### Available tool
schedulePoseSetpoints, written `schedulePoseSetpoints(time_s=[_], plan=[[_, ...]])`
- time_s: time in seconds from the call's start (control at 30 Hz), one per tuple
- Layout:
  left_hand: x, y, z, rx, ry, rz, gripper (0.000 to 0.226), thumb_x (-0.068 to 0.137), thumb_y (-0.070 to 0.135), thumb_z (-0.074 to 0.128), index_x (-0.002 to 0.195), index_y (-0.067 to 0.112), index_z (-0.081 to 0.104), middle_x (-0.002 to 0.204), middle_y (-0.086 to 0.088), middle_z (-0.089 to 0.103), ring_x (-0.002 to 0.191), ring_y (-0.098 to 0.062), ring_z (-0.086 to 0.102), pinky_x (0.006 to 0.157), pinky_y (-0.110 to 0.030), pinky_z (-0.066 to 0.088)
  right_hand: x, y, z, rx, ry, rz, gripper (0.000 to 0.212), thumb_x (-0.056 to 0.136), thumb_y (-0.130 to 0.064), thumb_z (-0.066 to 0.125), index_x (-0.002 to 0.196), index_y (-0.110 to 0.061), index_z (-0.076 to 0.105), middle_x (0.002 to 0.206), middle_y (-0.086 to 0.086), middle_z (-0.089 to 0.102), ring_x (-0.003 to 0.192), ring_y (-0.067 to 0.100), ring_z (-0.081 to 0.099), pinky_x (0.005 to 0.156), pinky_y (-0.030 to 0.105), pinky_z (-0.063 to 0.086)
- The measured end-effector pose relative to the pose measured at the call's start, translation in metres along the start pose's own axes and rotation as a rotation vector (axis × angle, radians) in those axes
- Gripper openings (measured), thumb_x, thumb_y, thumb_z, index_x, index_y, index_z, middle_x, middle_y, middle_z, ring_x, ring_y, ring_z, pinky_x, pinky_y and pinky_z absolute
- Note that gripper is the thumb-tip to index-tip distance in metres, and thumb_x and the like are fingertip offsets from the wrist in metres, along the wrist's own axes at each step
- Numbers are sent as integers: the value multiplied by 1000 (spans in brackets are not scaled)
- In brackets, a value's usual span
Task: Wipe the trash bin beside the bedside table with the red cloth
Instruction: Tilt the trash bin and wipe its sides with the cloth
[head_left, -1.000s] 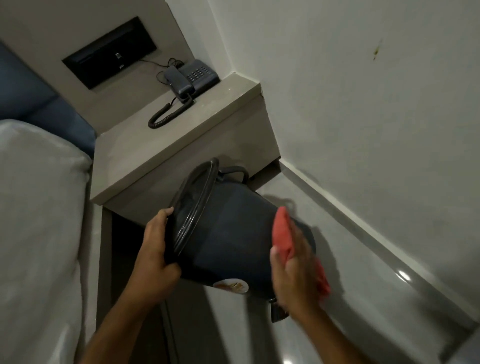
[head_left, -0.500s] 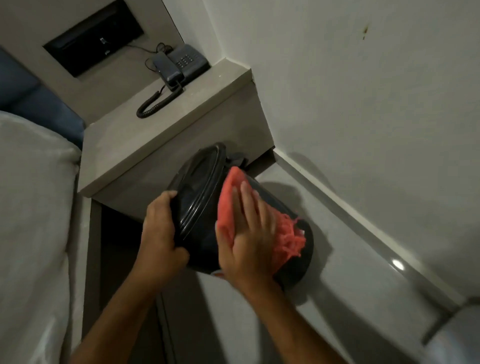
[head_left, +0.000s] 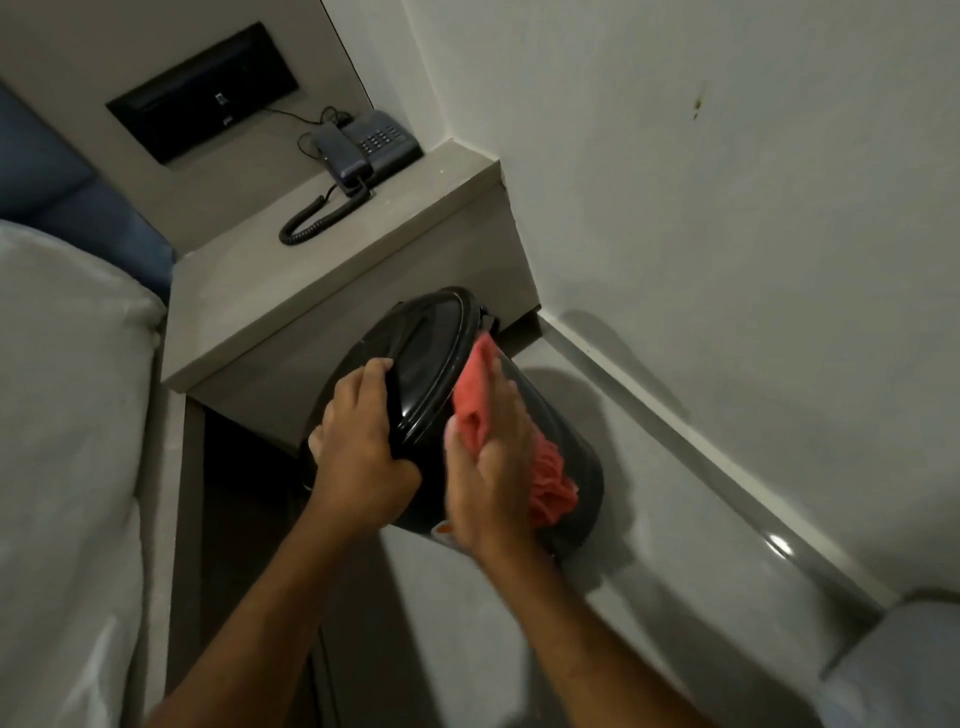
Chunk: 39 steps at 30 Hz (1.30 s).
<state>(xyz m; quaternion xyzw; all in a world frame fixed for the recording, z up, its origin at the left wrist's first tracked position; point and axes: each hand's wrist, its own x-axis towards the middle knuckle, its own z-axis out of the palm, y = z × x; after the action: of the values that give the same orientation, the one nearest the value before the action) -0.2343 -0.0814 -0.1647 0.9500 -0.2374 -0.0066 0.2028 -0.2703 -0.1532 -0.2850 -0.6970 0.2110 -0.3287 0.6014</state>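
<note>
A black lidded trash bin (head_left: 426, 358) is tilted toward me in front of the grey bedside table (head_left: 291, 291). My left hand (head_left: 358, 447) grips the bin at the lid's lower left rim. My right hand (head_left: 488, 467) presses the red cloth (head_left: 550, 478) flat against the bin's side, just right of the lid. The cloth sticks out above the fingers and bunches below them. A small white sticker (head_left: 444, 530) shows at the bin's lower edge, partly behind my right wrist.
A dark corded phone (head_left: 371, 148) sits at the back of the bedside table. A white bed (head_left: 67, 415) fills the left side. The grey wall (head_left: 727, 234) and its skirting (head_left: 701, 441) run along the right. A pale upholstered corner (head_left: 898, 670) shows at bottom right.
My right hand has brought the cloth from the bin's lower side up onto its upper side near the lid. The bin's lid now faces me more. My left hand keeps its grip.
</note>
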Motion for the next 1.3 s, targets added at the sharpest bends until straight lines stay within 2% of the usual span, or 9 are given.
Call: schedulePoseSetpoints(time_s=[0.1, 0.3, 0.63, 0.8, 0.9, 1.0, 1.07, 1.17, 1.3], plan=[[-2, -2, 0, 5, 0, -12, 100, 62, -4, 73, 145, 25, 26, 147, -6, 32, 131, -27, 33, 109, -60, 31, -47, 37, -9, -244, -69, -176, 71, 102, -53, 33, 162, -29, 4, 172, -1, 11, 157, 23, 11, 124, 45, 12], [-5, 17, 16, 135, -5, 42, 99, 64, 0, 73, 145, 30, 25, 150, 2, 30, 140, -22, 25, 117, -64, 7, 1, 91, -61, 78, 16, 920, 44, 106, -41, 37, 128, -13, 62, 127, 17, 67, 109, 31, 62, 98, 39, 47], [-15, 35, 63, 422, -44, 71, 111, 62, 28, 79, 150, 20, 11, 160, -4, 18, 146, -27, 15, 113, -66, 17, 18, 62, -67, 523, -105, 677, 36, 106, -36, 41, 128, -23, 66, 117, 2, 77, 107, 18, 73, 87, 30, 58], [-1, 5, 24, 650, -254, 310, 140, 46, 73, 71, 151, 25, -10, 162, -12, 9, 147, -36, 9, 116, -62, 15, 15, 70, -82, 563, 30, 803, 46, 104, -40, 46, 133, -7, 61, 122, 21, 71, 113, 38, 67, 103, 55, 51], [0, -36, -5, 836, -389, 169, 158, 44, 54, 88, 150, 15, -23, 163, -16, -10, 149, -36, -7, 120, -55, 6, 18, 80, -103, 591, 159, 865, 51, 103, -44, 48, 131, -3, 58, 119, 24, 67, 111, 41, 65, 97, 52, 53], [1, -41, -12, 802, -345, 118, 128, 60, 41, 84, 153, 6, 3, 162, -19, 15, 146, -33, 25, 114, -43, 33, 20, 91, -118, 569, 153, 901, 56, 103, -48, 43, 141, -8, 50, 139, 22, 58, 126, 38, 56, 109, 52, 43], [4, -23, -8, 909, -261, 163, 113, 56, 66, 72, 143, 5, 33, 138, -13, 52, 108, -26, 61, 74, -36, 54, 21, 93, -120, 569, 128, 925, 64, 102, -53, 42, 149, -9, 44, 144, 23, 54, 129, 39, 53, 113, 55, 39], [3, 16, 11, 932, -144, 243, 82, 51, 91, 48, 76, 14, 58, 63, 3, 56, 44, -12, 45, 43, -23, 30, 21, 88, -117, 639, 139, 966, 66, 100, -56, 44, 146, -9, 46, 134, 26, 60, 119, 41, 59, 108, 57, 44], [6, 40, 16, 851, -49, 430, 81, 49, 99, 36, 66, 22, 54, 51, 4, 52, 45, -13, 48, 44, -23, 32, 20, 80, -112, 817, 161, 964, 56, 104, -48, 41, 144, -11, 52, 139, 24, 60, 125, 39, 59, 113, 56, 40]])
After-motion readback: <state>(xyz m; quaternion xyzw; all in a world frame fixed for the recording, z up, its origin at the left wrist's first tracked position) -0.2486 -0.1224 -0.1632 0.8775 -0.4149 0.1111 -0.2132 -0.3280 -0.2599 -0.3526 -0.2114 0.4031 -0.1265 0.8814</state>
